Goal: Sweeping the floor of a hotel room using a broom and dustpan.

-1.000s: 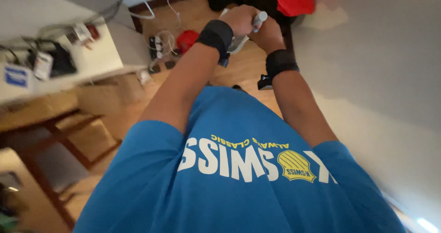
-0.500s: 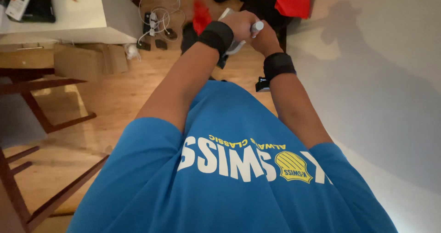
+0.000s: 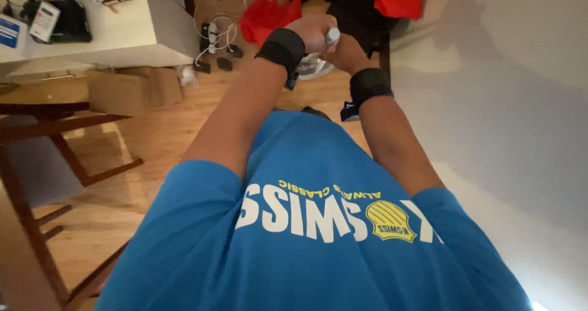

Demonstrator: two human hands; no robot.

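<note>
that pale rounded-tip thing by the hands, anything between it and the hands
Nothing visible does. The pale rounded-tip object is already between both hands: the left hand is closed around it and the right hand presses against it from the other side. What it is cannot be told.

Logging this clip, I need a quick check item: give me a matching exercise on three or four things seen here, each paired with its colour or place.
Things:
1. wristbands
2. cardboard box
3. plastic bag
4. white desk

Descriptions:
A. red, on the wooden floor beyond the hands
B. black, one on each forearm
C. brown, on the floor beneath the desk edge
D. upper left, carrying small devices and cables

Pairs: 1-B, 2-C, 3-A, 4-D

The left hand and right hand are together around a small white-tipped object.
</note>
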